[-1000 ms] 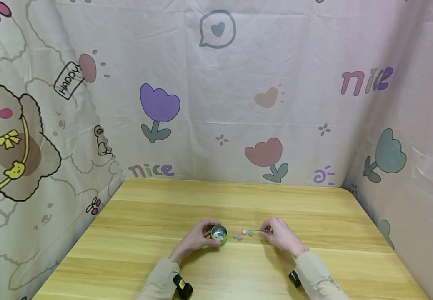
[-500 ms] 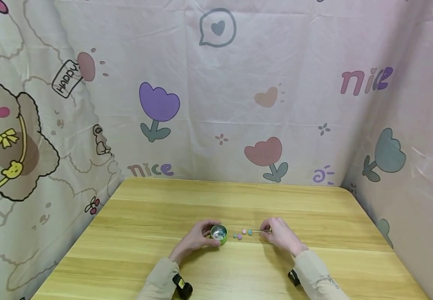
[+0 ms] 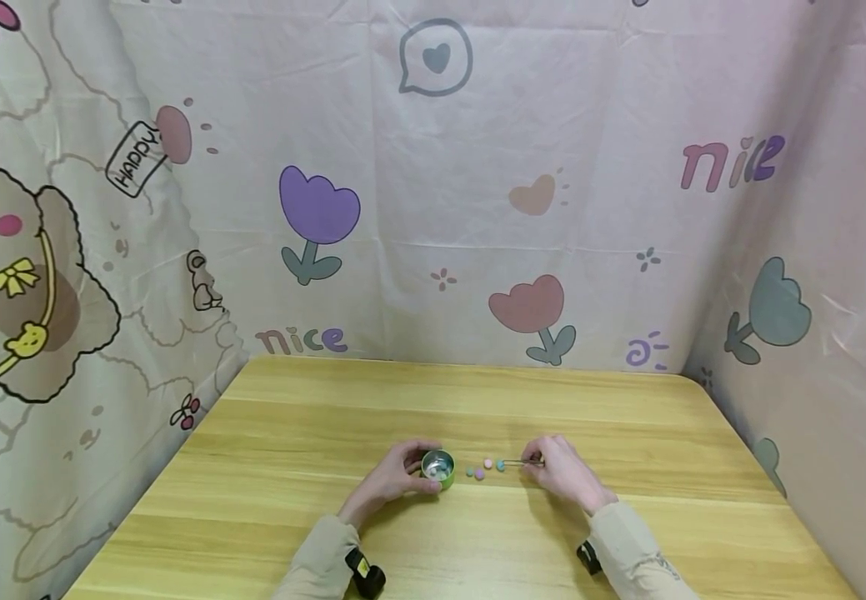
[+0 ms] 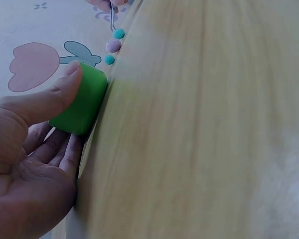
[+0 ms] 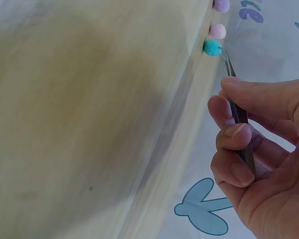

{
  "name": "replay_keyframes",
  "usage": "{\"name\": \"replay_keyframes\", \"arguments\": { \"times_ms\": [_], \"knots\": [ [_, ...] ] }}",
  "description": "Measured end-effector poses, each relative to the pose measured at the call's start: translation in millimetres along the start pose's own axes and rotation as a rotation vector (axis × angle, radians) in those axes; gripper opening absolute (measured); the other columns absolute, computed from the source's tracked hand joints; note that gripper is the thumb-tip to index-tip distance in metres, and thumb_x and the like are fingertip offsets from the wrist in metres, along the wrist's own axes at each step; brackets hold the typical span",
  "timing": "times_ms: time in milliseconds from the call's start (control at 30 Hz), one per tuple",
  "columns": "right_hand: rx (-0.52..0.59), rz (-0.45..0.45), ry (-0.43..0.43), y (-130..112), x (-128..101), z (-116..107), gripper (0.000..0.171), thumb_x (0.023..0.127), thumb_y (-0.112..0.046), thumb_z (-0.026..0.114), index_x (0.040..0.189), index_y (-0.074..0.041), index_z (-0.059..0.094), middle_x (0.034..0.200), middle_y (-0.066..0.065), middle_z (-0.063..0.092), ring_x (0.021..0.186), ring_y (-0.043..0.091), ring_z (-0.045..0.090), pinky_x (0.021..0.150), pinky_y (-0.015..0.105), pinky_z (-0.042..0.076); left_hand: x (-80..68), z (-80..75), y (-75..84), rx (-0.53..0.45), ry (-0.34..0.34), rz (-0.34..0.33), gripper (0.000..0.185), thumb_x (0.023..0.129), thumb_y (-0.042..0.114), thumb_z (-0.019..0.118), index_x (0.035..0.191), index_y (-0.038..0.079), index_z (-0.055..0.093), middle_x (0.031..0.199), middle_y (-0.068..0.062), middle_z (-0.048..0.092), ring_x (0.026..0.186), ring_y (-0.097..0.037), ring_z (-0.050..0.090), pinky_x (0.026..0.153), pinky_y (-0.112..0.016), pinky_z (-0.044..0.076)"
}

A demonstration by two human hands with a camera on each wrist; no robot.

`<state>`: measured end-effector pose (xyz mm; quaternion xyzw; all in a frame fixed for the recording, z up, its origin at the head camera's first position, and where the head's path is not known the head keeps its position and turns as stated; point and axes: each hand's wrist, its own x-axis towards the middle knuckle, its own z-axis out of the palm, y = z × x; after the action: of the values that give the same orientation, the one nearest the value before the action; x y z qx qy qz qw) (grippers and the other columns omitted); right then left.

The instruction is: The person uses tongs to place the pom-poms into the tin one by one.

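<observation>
Teal ball (image 5: 212, 47) pinched by tweezers (image 5: 237, 119)
Tweezers are squeezed in the right hand (image 3: 563, 471); the cup (image 3: 438, 468), left of the ball, is gripped by the left hand (image 3: 395, 475).

Both forearms wore long beige-tan sleeves (image 3: 631, 546), loose knit, cuffs ending at the wrists. Left hand (image 3: 395, 475) and right hand (image 3: 563, 471) were bare, nails short and unpainted. A small black camera unit (image 3: 365, 573) with a yellow mark sat strapped under the left wrist; a similar black unit (image 3: 588, 557) sat under the right.
</observation>
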<state>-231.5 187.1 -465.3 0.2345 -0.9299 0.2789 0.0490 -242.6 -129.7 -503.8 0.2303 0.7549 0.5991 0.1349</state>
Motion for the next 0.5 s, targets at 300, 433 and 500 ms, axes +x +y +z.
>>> {"name": "replay_keyframes", "arguments": {
  "times_ms": [300, 433, 500],
  "knots": [
    [0.013, 0.015, 0.019, -0.1, 0.1, -0.2, 0.006, 0.083, -0.001, 0.076, 0.088, -0.002, 0.076, 0.084, 0.006, 0.075, 0.073, 0.008, 0.063, 0.064, 0.017, 0.054, -0.2, 0.8, -0.5, 0.011, 0.006, -0.009, 0.064, 0.082, 0.001, 0.081, 0.137, -0.009, 0.050, 0.139, -0.030, 0.054, 0.132, -0.044, 0.052, 0.119, -0.053, 0.040],
    [0.015, 0.036, 0.024, 1.4, 1.0, -0.1, 0.006, 0.083, -0.001, 0.075, 0.090, -0.001, 0.076, 0.085, 0.006, 0.076, 0.074, 0.009, 0.063, 0.065, 0.016, 0.054, 0.2, 0.2, -2.5, 0.021, 0.004, -0.007, 0.064, 0.082, 0.002, 0.081, 0.137, -0.009, 0.050, 0.138, -0.030, 0.054, 0.131, -0.043, 0.054, 0.118, -0.051, 0.042],
    [0.018, 0.044, 0.023, 1.9, 0.7, -0.6, 0.007, 0.084, -0.001, 0.075, 0.090, -0.001, 0.076, 0.085, 0.007, 0.076, 0.074, 0.010, 0.064, 0.065, 0.017, 0.054, 0.8, 0.2, -3.0, 0.025, 0.003, -0.007, 0.064, 0.082, 0.003, 0.081, 0.137, -0.008, 0.051, 0.138, -0.029, 0.055, 0.131, -0.042, 0.054, 0.118, -0.050, 0.043]
  ]
}}
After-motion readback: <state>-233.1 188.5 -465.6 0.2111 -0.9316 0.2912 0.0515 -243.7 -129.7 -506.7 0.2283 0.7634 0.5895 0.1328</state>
